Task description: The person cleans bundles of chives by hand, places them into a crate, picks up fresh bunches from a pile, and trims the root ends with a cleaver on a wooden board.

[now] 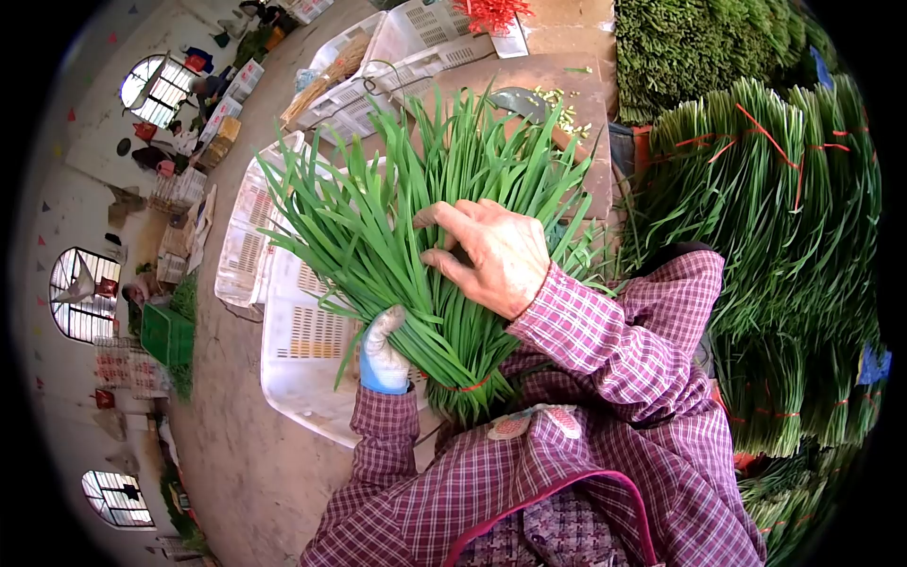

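A large bunch of garlic chives point(444, 180) lies against my lap, its long flat leaves fanning away from me. Near its base a red band point(463, 386) goes round the stems. My left hand point(383, 354), in a white and blue glove, supports the bunch from the left side; its thumb shows and its other fingers are hidden under the leaves. Bare, my right hand point(496, 255) rests on top of the bunch with fingers curled into the leaves; the thumb and index finger have leaves between them.
A curved blade point(520, 104) lies on a board beside chopped stem bits point(572, 118). White plastic crates point(312, 378) stand at the left. Tied bundles of chives point(756, 180) are stacked at the right. Red ties point(493, 11) hang at the top. People and a green crate point(165, 333) are farther left.
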### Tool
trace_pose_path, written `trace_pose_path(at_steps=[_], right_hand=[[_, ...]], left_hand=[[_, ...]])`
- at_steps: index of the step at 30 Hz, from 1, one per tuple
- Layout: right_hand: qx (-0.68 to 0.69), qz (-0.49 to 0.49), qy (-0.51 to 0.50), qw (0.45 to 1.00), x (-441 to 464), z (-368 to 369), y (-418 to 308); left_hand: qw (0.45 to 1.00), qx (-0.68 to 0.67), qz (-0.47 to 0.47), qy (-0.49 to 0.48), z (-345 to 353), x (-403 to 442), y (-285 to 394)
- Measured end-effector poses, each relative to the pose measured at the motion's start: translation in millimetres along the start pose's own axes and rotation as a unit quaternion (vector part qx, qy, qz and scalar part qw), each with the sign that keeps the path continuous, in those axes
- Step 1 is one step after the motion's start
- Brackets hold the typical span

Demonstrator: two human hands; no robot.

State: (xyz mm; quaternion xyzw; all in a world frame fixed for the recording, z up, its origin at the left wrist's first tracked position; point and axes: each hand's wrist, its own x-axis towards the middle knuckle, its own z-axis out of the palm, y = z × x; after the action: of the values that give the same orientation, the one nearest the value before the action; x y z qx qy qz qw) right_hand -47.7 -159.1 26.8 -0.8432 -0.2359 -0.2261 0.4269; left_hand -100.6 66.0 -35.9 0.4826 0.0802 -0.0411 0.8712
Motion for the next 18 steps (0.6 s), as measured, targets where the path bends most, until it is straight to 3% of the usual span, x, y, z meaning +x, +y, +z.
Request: trace_pose_path(at_steps=[10,18], right_hand=[[0.016,0.006,-0.040,0.999,7,7,-7],[0.029,0.001,-0.010,1.000,7,14,-3]], left_hand=[[0.997,-0.060,0.012,-0.045,-4,3,1],[0.996,-0.067,0.007,-0.061,-8,4,0]])
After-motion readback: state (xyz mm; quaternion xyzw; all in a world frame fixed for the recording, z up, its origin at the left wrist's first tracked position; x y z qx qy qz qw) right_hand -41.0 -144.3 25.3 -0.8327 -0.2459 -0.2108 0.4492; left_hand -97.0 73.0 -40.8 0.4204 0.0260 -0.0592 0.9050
